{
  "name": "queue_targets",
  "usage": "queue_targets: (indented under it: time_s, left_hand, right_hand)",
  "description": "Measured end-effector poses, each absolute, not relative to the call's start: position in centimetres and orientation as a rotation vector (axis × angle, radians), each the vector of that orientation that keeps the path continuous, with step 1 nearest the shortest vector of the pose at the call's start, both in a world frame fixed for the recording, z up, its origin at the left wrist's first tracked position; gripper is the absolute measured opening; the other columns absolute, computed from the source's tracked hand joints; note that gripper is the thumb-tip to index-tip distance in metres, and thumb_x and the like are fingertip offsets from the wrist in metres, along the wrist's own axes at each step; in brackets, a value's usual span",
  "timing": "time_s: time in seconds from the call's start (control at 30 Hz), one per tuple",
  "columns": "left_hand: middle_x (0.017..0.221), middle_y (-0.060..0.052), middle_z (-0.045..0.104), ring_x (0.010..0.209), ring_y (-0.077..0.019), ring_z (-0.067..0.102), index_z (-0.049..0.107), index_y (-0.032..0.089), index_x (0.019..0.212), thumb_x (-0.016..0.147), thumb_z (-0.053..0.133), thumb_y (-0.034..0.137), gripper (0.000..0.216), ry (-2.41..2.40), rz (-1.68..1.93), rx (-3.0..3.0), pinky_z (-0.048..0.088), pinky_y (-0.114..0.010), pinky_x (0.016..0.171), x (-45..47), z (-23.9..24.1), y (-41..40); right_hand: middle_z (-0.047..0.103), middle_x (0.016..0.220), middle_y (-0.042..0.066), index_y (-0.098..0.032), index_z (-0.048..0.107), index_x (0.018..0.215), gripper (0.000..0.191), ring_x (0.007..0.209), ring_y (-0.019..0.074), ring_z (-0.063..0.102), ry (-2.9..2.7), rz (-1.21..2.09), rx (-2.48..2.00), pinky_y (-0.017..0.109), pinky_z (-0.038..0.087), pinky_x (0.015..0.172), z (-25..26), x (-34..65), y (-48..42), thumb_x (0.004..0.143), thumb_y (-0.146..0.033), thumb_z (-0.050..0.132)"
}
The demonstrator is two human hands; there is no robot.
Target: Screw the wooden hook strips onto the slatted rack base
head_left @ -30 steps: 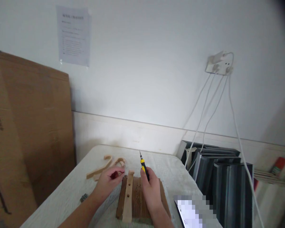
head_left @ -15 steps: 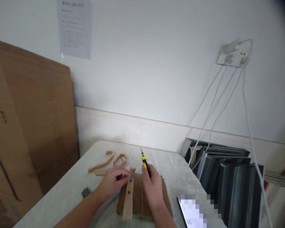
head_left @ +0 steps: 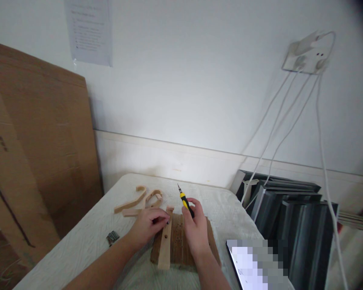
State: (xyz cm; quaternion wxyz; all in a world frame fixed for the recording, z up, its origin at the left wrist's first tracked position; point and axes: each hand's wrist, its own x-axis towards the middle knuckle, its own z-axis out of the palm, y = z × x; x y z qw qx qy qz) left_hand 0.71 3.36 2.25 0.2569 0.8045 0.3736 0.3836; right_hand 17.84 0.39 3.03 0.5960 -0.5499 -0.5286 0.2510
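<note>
My right hand (head_left: 196,225) is wrapped round a yellow and black screwdriver (head_left: 186,204), its thin tip pointing up and away from me. Under that hand lies a brown grooved wooden block (head_left: 177,241). A pale wooden piece (head_left: 165,251) with a hooked far end and dark holes rests along the block's left side. The fingers of my left hand (head_left: 151,223) pinch a small dark screw at the piece's upper hole; fingertips hide most of it. Several grey screws (head_left: 112,237) lie on the cloth to the left. Beyond the left hand are more pale wooden hooks (head_left: 130,204).
A white cloth covers the table (head_left: 211,197), which meets the wall. At the front right lies a phone (head_left: 245,266) with a lit screen. Dark panels (head_left: 302,225) lean beyond the right edge, below hanging white cables (head_left: 320,137). A large cardboard box (head_left: 48,153) stands left.
The view has tilted slightly upward. My left fingertips have shifted onto the upper hole, where a small dark thing now shows. The screwdriver has tilted a little further left in my right hand.
</note>
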Motion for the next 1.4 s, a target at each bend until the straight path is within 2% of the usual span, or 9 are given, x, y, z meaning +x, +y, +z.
queue_targets:
  time_s: [0.4,0.57,0.67,0.8,0.9,1.13,1.3,1.4]
  left_hand:
    - [0.079,-0.003,0.069,0.067,-0.0145,0.057,0.072,0.018,0.091,0.084,0.056,0.030,0.022,1.104,0.938,2.228,0.042,-0.025,0.063,0.7,1.9,3.5]
    - [0.075,-0.003,0.066,0.063,-0.0135,0.053,0.073,0.017,0.089,0.082,0.057,0.033,0.023,1.114,0.932,2.201,0.039,-0.024,0.061,0.7,1.8,3.9]
    - [0.078,-0.004,0.066,0.067,-0.0142,0.055,0.074,0.016,0.089,0.082,0.058,0.031,0.023,1.072,0.951,2.200,0.041,-0.025,0.065,0.7,1.7,4.0]
    - [0.078,-0.004,0.066,0.069,-0.0141,0.054,0.074,0.015,0.090,0.080,0.061,0.028,0.021,1.027,0.947,2.180,0.040,-0.024,0.064,0.7,1.4,4.1]
    - [0.078,-0.005,0.066,0.068,-0.0137,0.054,0.073,0.014,0.090,0.081,0.062,0.027,0.020,0.971,0.979,2.185,0.040,-0.024,0.063,0.7,1.1,4.2]
    - [0.079,-0.004,0.069,0.068,-0.0130,0.055,0.074,0.015,0.090,0.083,0.062,0.030,0.020,0.979,0.950,2.209,0.039,-0.024,0.064,0.7,1.1,4.2]
    - [0.073,-0.001,0.066,0.062,-0.0105,0.051,0.073,0.015,0.088,0.081,0.065,0.027,0.017,1.008,0.935,2.163,0.037,-0.023,0.060,0.9,1.4,3.9]
    - [0.075,-0.001,0.067,0.063,-0.0105,0.052,0.073,0.015,0.090,0.080,0.065,0.025,0.016,0.991,0.961,2.138,0.038,-0.023,0.062,0.9,1.1,3.9]
  right_hand:
    - [0.053,0.066,-0.004,-0.020,0.061,0.104,0.029,0.053,0.0119,0.045,-1.232,0.673,-1.211,0.023,0.036,0.051,3.5,18.1,0.2,0.080,-0.034,0.056]
    - [0.052,0.066,-0.007,-0.022,0.053,0.104,0.032,0.049,0.0090,0.040,-1.139,0.818,-1.068,0.021,0.031,0.046,4.0,18.5,-0.2,0.075,-0.035,0.062]
    - [0.047,0.061,-0.007,-0.020,0.056,0.094,0.028,0.047,0.0079,0.037,-1.114,0.849,-1.008,0.021,0.028,0.045,4.1,18.9,-0.1,0.073,-0.037,0.065]
    - [0.042,0.058,-0.009,-0.021,0.059,0.092,0.029,0.046,0.0066,0.032,-1.011,0.932,-0.859,0.020,0.024,0.043,4.2,19.2,0.2,0.072,-0.039,0.069]
    - [0.043,0.058,-0.008,-0.021,0.063,0.091,0.029,0.046,0.0059,0.031,-0.978,0.948,-0.821,0.020,0.023,0.043,4.0,19.3,0.3,0.072,-0.041,0.072]
    - [0.060,0.076,-0.002,-0.019,0.069,0.093,0.032,0.055,0.0068,0.043,-1.035,0.870,-0.876,0.023,0.034,0.051,3.6,19.6,0.6,0.072,-0.043,0.072]
    - [0.060,0.078,-0.004,-0.022,0.065,0.107,0.041,0.062,0.0088,0.052,-1.032,0.785,-0.885,0.023,0.041,0.057,3.5,19.4,0.8,0.070,-0.038,0.074]
    - [0.063,0.080,-0.003,-0.022,0.065,0.098,0.032,0.065,0.0098,0.054,-1.021,0.764,-0.862,0.023,0.042,0.058,3.5,19.3,0.9,0.071,-0.036,0.074]
